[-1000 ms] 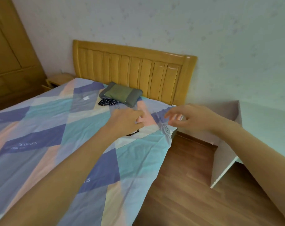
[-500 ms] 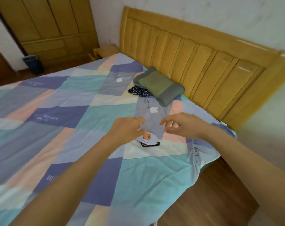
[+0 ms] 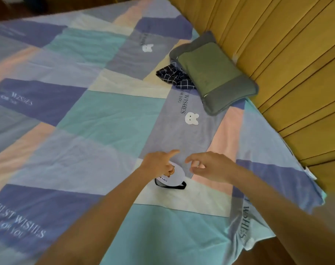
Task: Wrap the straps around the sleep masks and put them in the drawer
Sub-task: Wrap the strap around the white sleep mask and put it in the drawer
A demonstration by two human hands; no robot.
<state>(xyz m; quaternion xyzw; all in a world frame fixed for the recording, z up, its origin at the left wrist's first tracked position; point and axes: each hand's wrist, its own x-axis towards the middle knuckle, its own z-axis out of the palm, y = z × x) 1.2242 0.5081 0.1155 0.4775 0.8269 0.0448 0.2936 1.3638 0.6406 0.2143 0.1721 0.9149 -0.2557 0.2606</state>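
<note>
Head view — sleep mask (image 3: 174, 175) under left hand (image 3: 159, 163)

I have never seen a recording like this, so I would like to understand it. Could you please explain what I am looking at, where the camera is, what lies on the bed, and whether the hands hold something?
There is no machine here. A person wears one wide-angle camera on the head, so you look forward and down along both bare arms.

Below is a bed with a patchwork bedsheet in blue, teal and pink. A wooden headboard runs along the right.

Near the headboard lie a green and grey pillow and, partly under it, a dark checked cloth.

In front of the hands lies a pale sleep mask with a cartoon print. Its black strap lies loose beside it, not yet wrapped.

The left hand rests on the mask's edge, index finger pointing out; whether it grips is unclear. The right hand hovers open beside it, holding nothing. No drawer is visible.
</note>
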